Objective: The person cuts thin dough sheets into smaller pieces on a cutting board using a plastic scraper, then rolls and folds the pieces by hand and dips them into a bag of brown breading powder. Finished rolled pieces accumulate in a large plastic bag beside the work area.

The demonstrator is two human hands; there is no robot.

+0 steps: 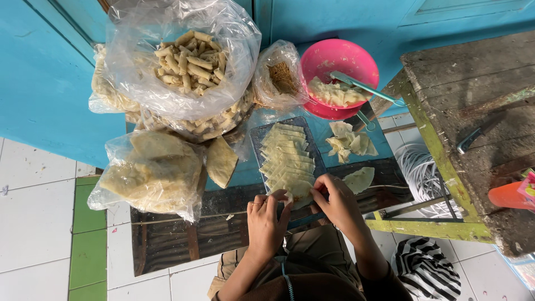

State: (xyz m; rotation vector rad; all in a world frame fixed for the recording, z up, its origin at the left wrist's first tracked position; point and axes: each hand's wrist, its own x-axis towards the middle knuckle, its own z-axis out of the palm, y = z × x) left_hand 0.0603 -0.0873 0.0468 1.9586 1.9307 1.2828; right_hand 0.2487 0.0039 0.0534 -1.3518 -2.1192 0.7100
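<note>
Wrapper sheet [298, 189], nearest on the dark tray [256, 139], is pinched by left hand [266, 220] and right hand [337, 203].

A home food-making corner: tiled floor [33, 223], turquoise wall [39, 83], bagged rolled snacks [189, 61], worn wooden table [479, 111].

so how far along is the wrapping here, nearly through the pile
Done: a big clear bag of finished rolls. In hand: left hand and right hand work one wrapper at the near end of the row on the dark tray. Left: that row, and filling in the pink bowl.
</note>
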